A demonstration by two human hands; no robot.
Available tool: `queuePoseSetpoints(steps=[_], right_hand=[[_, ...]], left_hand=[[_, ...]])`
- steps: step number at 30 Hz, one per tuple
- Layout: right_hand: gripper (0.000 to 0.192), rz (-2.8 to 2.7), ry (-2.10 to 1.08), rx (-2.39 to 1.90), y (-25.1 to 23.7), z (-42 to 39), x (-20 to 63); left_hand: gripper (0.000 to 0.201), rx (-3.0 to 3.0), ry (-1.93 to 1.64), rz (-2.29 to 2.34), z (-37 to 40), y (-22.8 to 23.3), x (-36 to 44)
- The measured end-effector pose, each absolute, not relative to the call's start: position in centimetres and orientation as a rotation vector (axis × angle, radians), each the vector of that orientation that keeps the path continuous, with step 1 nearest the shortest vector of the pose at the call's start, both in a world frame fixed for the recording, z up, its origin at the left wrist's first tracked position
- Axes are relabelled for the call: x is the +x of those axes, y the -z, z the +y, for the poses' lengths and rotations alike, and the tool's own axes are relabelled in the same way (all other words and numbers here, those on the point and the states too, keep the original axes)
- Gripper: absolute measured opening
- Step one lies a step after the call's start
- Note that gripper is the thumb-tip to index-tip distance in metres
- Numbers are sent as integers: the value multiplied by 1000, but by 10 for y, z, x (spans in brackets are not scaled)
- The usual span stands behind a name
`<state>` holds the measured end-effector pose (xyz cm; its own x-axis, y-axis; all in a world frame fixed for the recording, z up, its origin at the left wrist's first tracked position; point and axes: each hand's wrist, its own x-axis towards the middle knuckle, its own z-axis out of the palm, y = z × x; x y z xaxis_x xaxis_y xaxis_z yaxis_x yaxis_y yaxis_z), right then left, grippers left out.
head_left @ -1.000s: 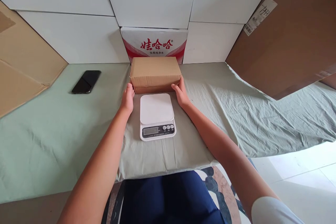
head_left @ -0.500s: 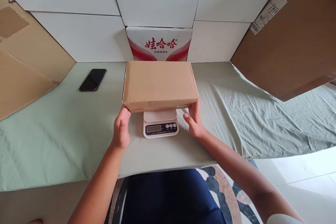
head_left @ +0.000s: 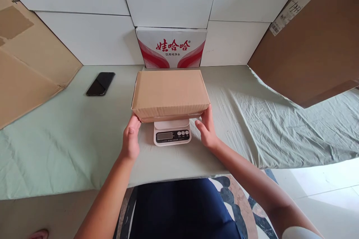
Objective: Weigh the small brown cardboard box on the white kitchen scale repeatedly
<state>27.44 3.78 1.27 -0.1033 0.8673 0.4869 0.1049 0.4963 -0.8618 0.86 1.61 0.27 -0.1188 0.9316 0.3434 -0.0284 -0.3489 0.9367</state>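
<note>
Left hand [head_left: 130, 140] fingers [head_left: 134, 122] cup the cardboard box [head_left: 170, 93] at its near-left bottom corner; right hand [head_left: 206, 130] fingers [head_left: 208, 115] do the same at near-right, w/ both grips spread wide so it stays level. Box sits over the scale [head_left: 172, 133] platform, display left visible, mid counter [head_left: 70, 138] near front edge. Phone [head_left: 100, 83] at back-left.

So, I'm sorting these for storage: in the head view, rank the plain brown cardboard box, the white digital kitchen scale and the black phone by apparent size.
1. Plain brown cardboard box, largest.
2. White digital kitchen scale, though the box covers most of it.
3. Black phone, which lies farther from the camera; the order of these two is unsure.
</note>
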Motion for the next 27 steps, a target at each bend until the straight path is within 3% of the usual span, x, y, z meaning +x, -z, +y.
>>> queuePoseSetpoints(steps=[27], right_hand=[[80, -1256, -929, -909, -15, 50, 289]], left_hand=[[82, 1252, -1639, 1076, 18, -11, -1]])
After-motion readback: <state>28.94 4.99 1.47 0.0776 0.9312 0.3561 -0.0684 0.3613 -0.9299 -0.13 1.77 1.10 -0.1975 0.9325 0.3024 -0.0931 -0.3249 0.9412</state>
